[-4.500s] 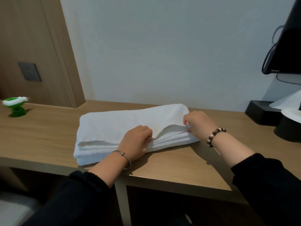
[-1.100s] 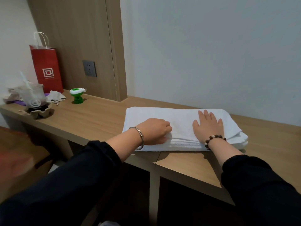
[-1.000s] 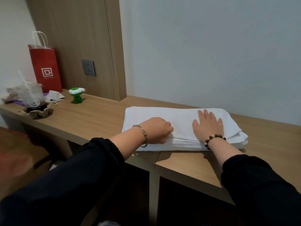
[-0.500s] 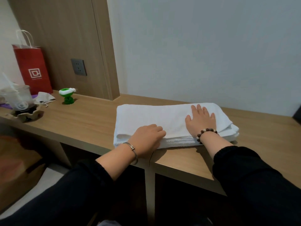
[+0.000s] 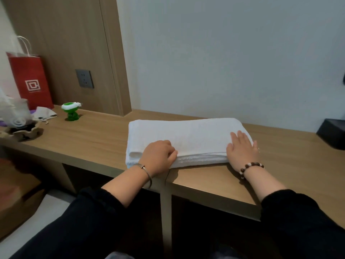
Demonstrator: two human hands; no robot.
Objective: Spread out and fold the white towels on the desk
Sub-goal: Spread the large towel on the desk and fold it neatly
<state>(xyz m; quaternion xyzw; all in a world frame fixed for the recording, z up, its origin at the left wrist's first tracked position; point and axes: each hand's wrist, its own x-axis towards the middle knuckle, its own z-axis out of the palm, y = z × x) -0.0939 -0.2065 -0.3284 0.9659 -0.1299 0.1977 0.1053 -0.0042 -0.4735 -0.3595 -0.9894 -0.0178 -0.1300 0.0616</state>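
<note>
A white towel [image 5: 186, 135], folded into a long thick rectangle, lies on the wooden desk [image 5: 97, 135] close to its front edge. My left hand [image 5: 158, 157] rests on the towel's near edge towards the left, its fingers curled into a loose fist; whether they pinch a layer is hidden. My right hand [image 5: 241, 148] lies flat with fingers spread on the towel's right end, its palm over the near right corner. Both wrists wear bracelets and both arms are in black sleeves.
At the desk's left stand a red paper bag [image 5: 30, 81], a green toy figure [image 5: 71, 112], a crumpled white cloth [image 5: 44, 114] and a plastic cup in a holder [image 5: 17, 120]. A black box [image 5: 331, 132] sits at the right edge. A wall socket [image 5: 85, 78] is behind.
My right hand has slid along the towel top to its right end. My left hand has shifted to the near edge. The camera view has swung slightly right.
</note>
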